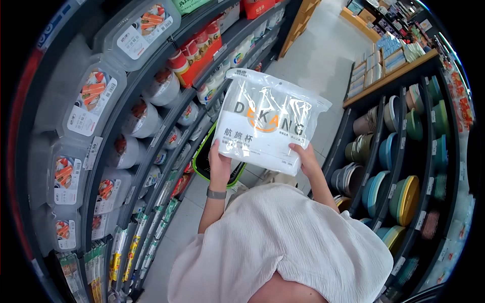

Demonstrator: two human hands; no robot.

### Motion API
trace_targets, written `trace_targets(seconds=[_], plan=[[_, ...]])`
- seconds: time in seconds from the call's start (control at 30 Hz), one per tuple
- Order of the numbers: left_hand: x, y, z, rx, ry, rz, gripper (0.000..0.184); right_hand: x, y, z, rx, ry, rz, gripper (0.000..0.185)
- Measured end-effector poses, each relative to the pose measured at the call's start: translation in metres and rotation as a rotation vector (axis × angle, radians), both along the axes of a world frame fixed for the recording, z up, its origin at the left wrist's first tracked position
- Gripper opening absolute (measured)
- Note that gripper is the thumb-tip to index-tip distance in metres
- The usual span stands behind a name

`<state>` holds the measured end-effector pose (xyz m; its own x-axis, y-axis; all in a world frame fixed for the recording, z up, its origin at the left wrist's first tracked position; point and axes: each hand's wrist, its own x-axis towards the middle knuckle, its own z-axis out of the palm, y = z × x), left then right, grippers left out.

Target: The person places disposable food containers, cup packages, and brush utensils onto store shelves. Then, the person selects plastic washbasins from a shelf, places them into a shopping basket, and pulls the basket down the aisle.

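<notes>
A clear plastic pack of disposable cups (268, 121), marked DEKANG with Chinese print on a white panel, is held up in front of my chest, slightly tilted. At its lower left corner my left hand (219, 160) grips the edge, fingers mostly hidden behind the pack. My right hand (305, 157) holds the lower right side, its thumb lying on the front. Below and behind the pack, a black shopping basket (198, 169) with a bright green rim is on the floor, partly covered by the pack and my left hand.
Left shelves carry plastic food containers (93, 98), round tubs (145, 117) and red-capped packs (194, 48). On the right shelves (371, 136) sit stacked coloured bowls (404, 202). A tiled aisle floor (313, 55) runs ahead, with a wood-edged display (389, 65) at the right.
</notes>
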<state>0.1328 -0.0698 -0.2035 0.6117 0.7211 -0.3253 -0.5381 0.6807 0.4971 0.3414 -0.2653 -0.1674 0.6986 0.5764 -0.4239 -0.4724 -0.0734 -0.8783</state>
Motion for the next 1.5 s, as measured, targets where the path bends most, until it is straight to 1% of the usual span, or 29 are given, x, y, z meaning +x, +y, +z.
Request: trace_targets(seconds=[0.03,0.1,0.17,0.2,0.23,0.3,0.37,0.43,0.5,0.57,0.6,0.67,0.7,0.77,0.83,0.9,0.97,1.0,1.03,1.07,1.1,1.13,1.17,1.27,1.3,1.37,1.4,1.47,1.5], plan=[[-0.009,0.004,-0.005,-0.032,0.037,-0.021,0.039,0.007,-0.002,-0.001,-0.030,-0.012,0.049,0.054],[-0.020,0.004,-0.010,0.086,0.221,-0.099,0.043,0.026,0.002,0.003,-0.040,-0.037,0.115,0.055],[-0.020,0.004,-0.013,0.254,0.394,-0.252,0.034,0.045,0.001,0.009,-0.160,-0.021,0.211,0.054],[-0.013,-0.005,0.005,0.274,0.455,-0.291,0.032,0.060,-0.003,0.000,-0.166,-0.035,0.304,0.056],[-0.009,-0.008,0.004,0.303,0.555,-0.368,0.038,0.072,-0.004,-0.002,-0.148,-0.039,0.309,0.056],[0.010,-0.022,0.008,0.306,0.637,-0.414,0.048,0.095,-0.008,-0.004,-0.230,-0.044,0.373,0.058],[0.034,-0.032,0.003,0.217,0.716,-0.482,0.057,0.119,-0.011,-0.011,-0.176,-0.074,0.367,0.062],[0.065,-0.047,-0.001,0.151,0.669,-0.409,0.059,0.145,-0.016,-0.021,-0.078,0.051,0.275,0.060],[0.096,-0.061,0.001,0.097,0.716,-0.406,0.061,0.172,-0.027,-0.031,-0.105,0.032,0.313,0.059],[0.125,-0.077,0.000,0.041,0.733,-0.396,0.065,0.205,-0.039,-0.059,-0.223,0.089,0.345,0.062],[0.138,-0.086,-0.003,0.022,0.733,-0.396,0.064,0.221,-0.047,-0.065,-0.218,0.085,0.348,0.062],[0.163,-0.099,-0.008,0.006,0.737,-0.392,0.064,0.250,-0.059,-0.077,-0.219,0.167,0.428,0.061],[0.176,-0.106,-0.011,0.008,0.727,-0.407,0.065,0.264,-0.063,-0.072,-0.216,0.168,0.430,0.061],[0.200,-0.118,-0.018,0.006,0.719,-0.424,0.067,0.290,-0.074,-0.060,-0.213,0.124,0.535,0.062],[0.224,-0.124,-0.027,0.077,0.636,-0.428,0.070,0.313,-0.081,-0.040,-0.231,0.133,0.538,0.062],[0.247,-0.121,-0.043,0.094,0.615,-0.440,0.071,0.334,-0.086,-0.036,-0.243,0.131,0.541,0.061],[0.266,-0.114,-0.063,0.150,0.690,-0.434,0.067,0.352,-0.093,-0.043,-0.268,0.103,0.461,0.065],[0.287,-0.114,-0.026,0.172,0.669,-0.473,0.065,0.359,-0.097,-0.045,-0.270,0.103,0.460,0.065],[0.298,-0.110,-0.022,0.170,0.668,-0.476,0.065,0.363,-0.102,-0.047,-0.324,0.092,0.391,0.069],[0.310,-0.104,-0.020,0.187,0.674,-0.529,0.058,0.369,-0.105,-0.049,-0.375,0.079,0.321,0.072],[0.323,-0.098,-0.018,0.207,0.678,-0.583,0.052,0.376,-0.109,-0.054,-0.374,0.074,0.314,0.072],[0.336,-0.095,-0.013,0.213,0.664,-0.603,0.052,0.381,-0.114,-0.064,-0.389,0.076,0.278,0.074],[0.347,-0.089,-0.017,0.219,0.660,-0.611,0.052,0.386,-0.118,-0.074,-0.405,0.080,0.240,0.076],[0.380,-0.073,-0.043,0.193,0.621,-0.698,0.050,0.402,-0.124,-0.096,-0.398,0.127,0.159,0.073],[0.393,-0.067,-0.048,0.192,0.618,-0.707,0.050,0.408,-0.122,-0.097,-0.371,0.156,0.119,0.072],[0.419,-0.056,-0.061,0.237,0.629,-0.756,0.056,0.427,-0.116,-0.098,-0.394,0.151,0.119,0.070],[0.436,-0.055,-0.037,0.243,0.582,-0.753,0.057,0.436,-0.111,-0.098,-0.411,0.145,0.126,0.069],[0.463,-0.035,-0.063,0.250,0.610,-0.761,0.057,0.463,-0.098,-0.104,-0.434,0.131,0.110,0.068],[0.481,-0.021,-0.067,0.265,0.642,-0.764,0.057,0.478,-0.084,-0.101,-0.448,0.115,0.098,0.067]])
